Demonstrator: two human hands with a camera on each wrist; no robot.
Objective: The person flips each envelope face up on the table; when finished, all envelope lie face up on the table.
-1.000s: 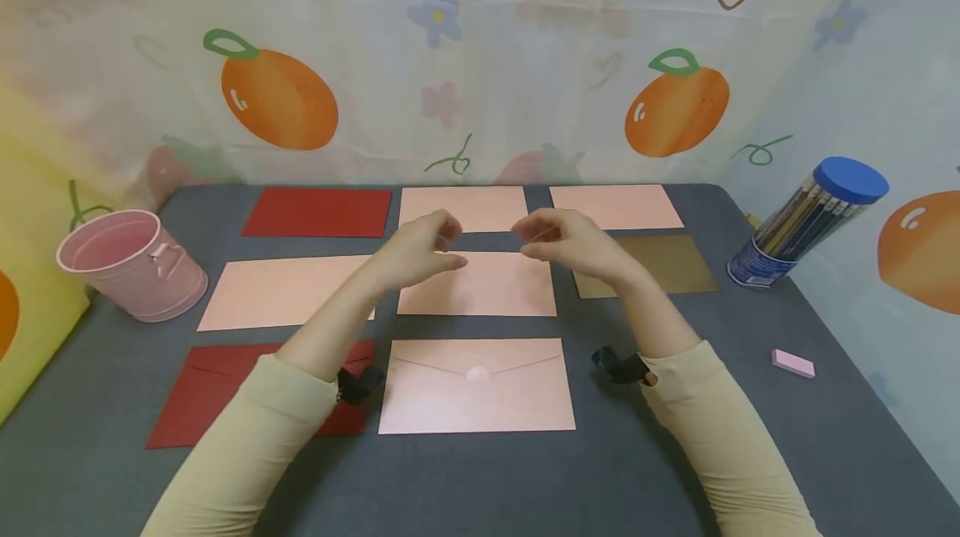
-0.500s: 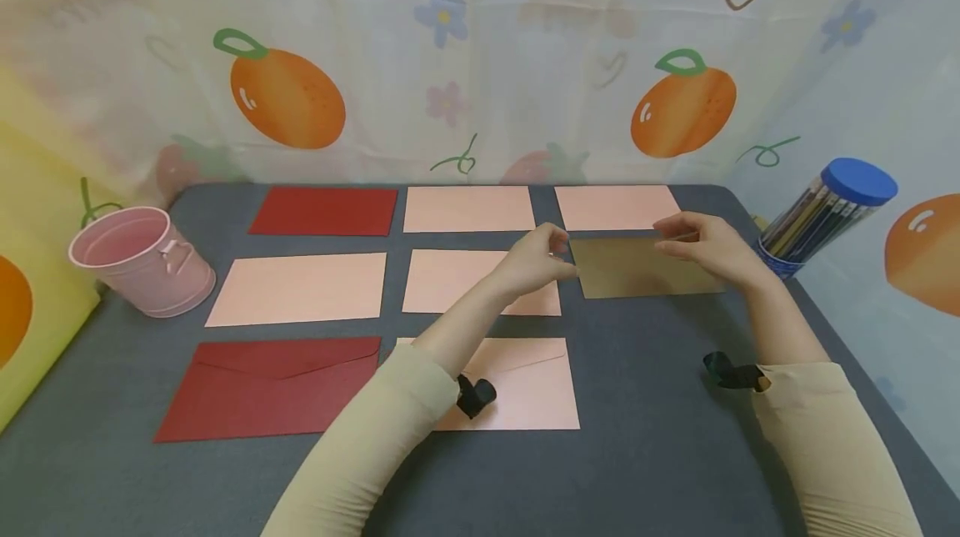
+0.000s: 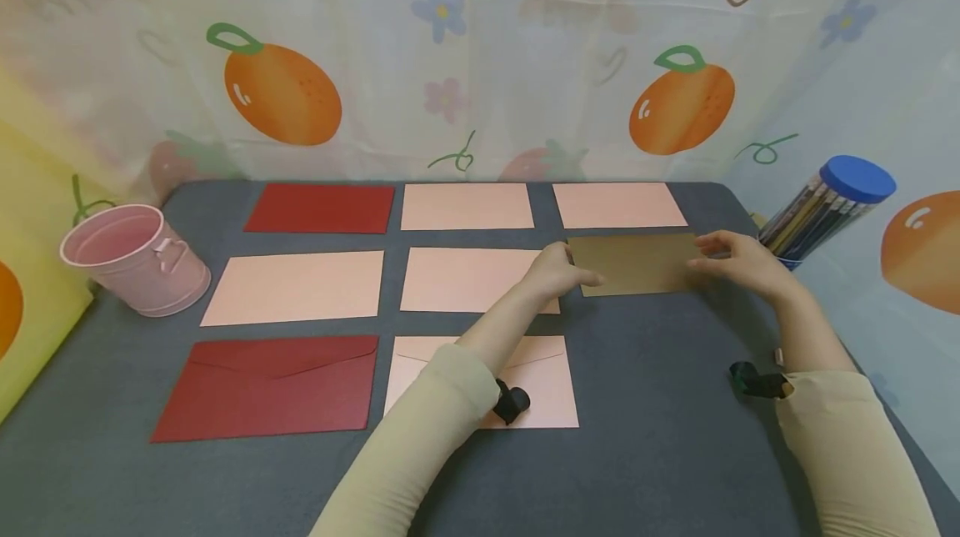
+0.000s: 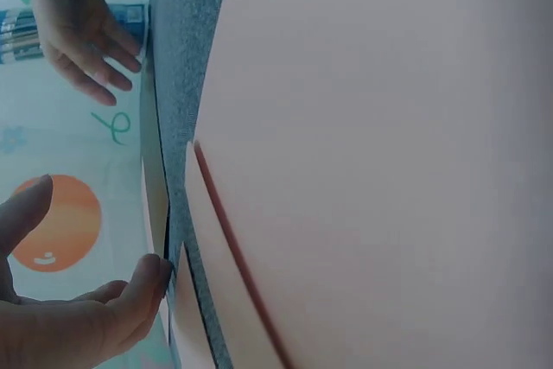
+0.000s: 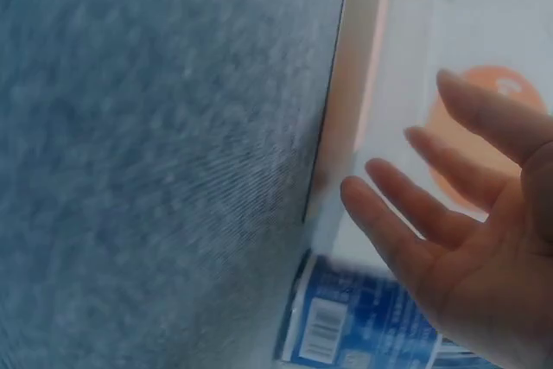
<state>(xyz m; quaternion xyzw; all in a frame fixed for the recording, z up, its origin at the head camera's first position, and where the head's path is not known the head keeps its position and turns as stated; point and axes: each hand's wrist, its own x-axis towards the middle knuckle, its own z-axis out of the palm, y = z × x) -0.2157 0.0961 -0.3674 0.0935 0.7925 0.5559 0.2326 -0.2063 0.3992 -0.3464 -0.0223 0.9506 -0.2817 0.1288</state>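
Note:
A gold-brown envelope (image 3: 637, 262) lies flat in the middle row on the right, in the head view. At its left edge is my left hand (image 3: 555, 274), thumb spread from the fingers; in the left wrist view the fingertips (image 4: 155, 270) sit low by the paper edge. By the opposite edge hovers my right hand (image 3: 738, 263), its fingers (image 5: 380, 213) spread and relaxed in the right wrist view, gripping nothing. A pale pink envelope (image 3: 465, 280) lies partly behind my left hand. Below it, my left sleeve covers part of another pink envelope (image 3: 547, 391) with a flap.
Red envelopes (image 3: 273, 391) and pale ones (image 3: 292, 288) lie in rows on the dark grey table (image 3: 615, 470). A pink bucket (image 3: 138, 262) stands at left. Behind my right hand leans a blue-lidded pencil tub (image 3: 825, 208). A patterned cloth (image 3: 525, 87) hangs behind.
Both hands have moved right, from above the middle pink envelope to either side of the gold-brown one, and lowered. The envelopes have kept their places.

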